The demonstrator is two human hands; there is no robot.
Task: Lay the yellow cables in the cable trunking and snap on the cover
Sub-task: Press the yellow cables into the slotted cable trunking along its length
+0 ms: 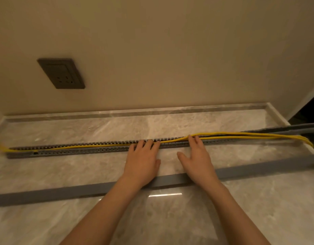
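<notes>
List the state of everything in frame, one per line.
trunking: uncovered, on the floor
yellow cables: seated in the trunking at left, riding above it at right
cover: loose on the floor, apart from trunking
left hand: flat, fingers on trunking
right hand: flat, fingertips on cables
wall socket: nothing plugged in

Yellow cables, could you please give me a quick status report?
Both flat: left hand, right hand, fingertips on yellow cables. Cables seated in trunking at left, riding above it at right. Loose cover on floor, under forearms.
</notes>
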